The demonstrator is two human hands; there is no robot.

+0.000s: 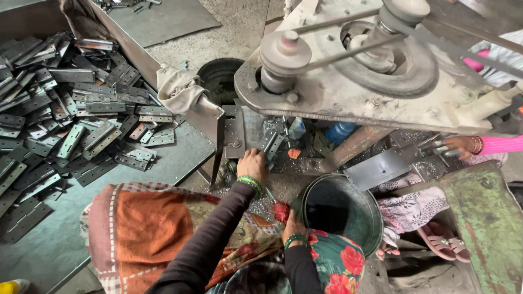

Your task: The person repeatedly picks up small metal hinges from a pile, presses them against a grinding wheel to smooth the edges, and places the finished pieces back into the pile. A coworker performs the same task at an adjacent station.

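We work at a dusty machine (pixel 348 71) over concrete floor; our left hand (pixel 253 163) clamps a hinge (pixel 271 142); our right hand (pixel 293 223), grip hidden, touches the bucket (pixel 340 209); hinges (pixel 65 120) heap left.

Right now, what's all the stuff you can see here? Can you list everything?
metal hinges: a big pile, too many to count, grey, on the metal tray at left
hinge: one, grey, at the machine, by the left hand
machine: one, dusty pale grey with pulleys and belts, top centre
bucket: one, dark metal, lower centre
cloth: one, beige, draped on the tray edge
bottle: one, blue, under the machine
co-worker's hand: one, pink sleeve, at right
sandal: one, pink, lower right
left hand: green bangles, on the hinge
right hand: green bangle, beside the bucket's rim
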